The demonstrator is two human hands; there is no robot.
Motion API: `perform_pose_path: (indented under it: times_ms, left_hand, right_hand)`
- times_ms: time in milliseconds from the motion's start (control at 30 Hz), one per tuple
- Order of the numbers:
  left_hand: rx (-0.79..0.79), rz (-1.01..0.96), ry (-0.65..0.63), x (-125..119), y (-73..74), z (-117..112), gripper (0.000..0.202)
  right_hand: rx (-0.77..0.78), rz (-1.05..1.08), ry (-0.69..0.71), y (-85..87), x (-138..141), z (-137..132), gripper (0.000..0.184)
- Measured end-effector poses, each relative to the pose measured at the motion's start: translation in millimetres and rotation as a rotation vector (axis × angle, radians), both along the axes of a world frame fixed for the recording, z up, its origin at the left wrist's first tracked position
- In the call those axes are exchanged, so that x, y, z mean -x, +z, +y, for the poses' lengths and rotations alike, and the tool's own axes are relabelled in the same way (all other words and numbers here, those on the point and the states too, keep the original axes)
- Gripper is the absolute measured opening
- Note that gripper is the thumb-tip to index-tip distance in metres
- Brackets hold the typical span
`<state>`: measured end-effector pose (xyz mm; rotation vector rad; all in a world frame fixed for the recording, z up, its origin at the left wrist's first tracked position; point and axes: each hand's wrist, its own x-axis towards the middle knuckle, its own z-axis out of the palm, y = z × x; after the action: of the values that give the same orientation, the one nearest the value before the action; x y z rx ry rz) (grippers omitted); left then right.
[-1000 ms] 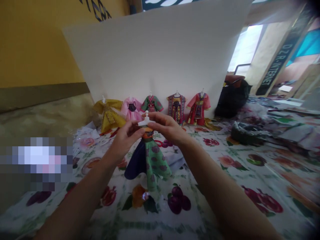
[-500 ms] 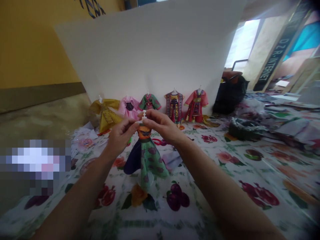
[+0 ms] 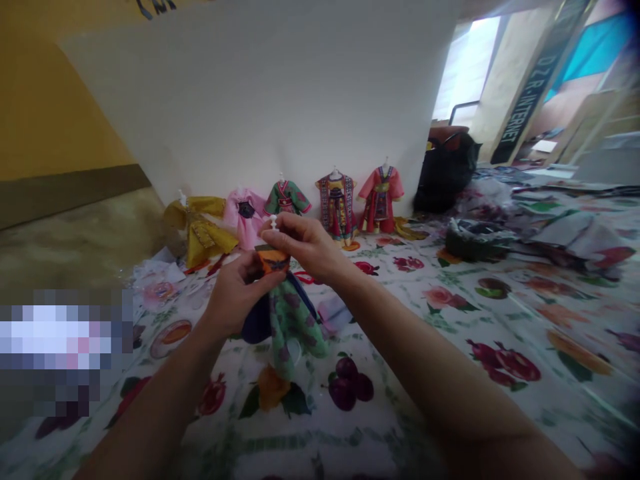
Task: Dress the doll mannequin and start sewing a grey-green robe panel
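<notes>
A doll dress (image 3: 295,323) with an orange bodice (image 3: 271,256), a green patterned skirt and dark blue panels hangs upright on a small white mannequin (image 3: 273,222). My left hand (image 3: 231,291) is closed round the bodice at the waist, its thumb across the front. Up at the mannequin's neck, my right hand (image 3: 309,248) pinches the white top between thumb and fingers. The mannequin's shoulders are hidden behind my fingers. A clear round base shows faintly under the skirt hem.
Against a white backboard (image 3: 275,80) stand several dressed mannequins, among them a yellow dress (image 3: 210,233) and a coral robe (image 3: 381,200). A black bag (image 3: 447,167) and a dark green basket (image 3: 477,240) lie right; plastic wrappings (image 3: 157,270) lie left. Fruit-print cloth covers the table.
My left hand has slid from the mannequin's top down to the bodice. My right hand stays at the neck. The dress has turned slightly, and the whole view has shifted.
</notes>
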<state>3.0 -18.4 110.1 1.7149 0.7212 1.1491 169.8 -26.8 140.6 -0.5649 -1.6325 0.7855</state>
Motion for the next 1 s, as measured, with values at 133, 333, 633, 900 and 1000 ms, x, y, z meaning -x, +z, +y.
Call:
perform_pose_path:
  times_ms: [133,333,633,900,1000]
  left_hand:
    - [0.007,0.002,-0.046,4,2.0,3,0.035]
    - [0.022,0.046,-0.135,12,3.8,9,0.030]
    - [-0.014,-0.040,-0.145,12,1.1,21,0.027]
    - [-0.086,-0.111,0.003,13,-18.0,45,0.026]
    - [-0.040,-0.168,0.056,11,-20.0,40,0.032]
  right_hand:
    - [0.017,-0.021,0.014,0.5,-2,0,0.033]
    - [0.019,-0.013,0.046,-1.0,-3,1,0.032]
    - [0.062,0.000,0.046,0.2,-1,-2,0.031]
    - [0.102,0.053,0.116,-4.8,-3,2,0.029]
    - [0.082,0.059,0.096,-5.0,-3,4,0.031]
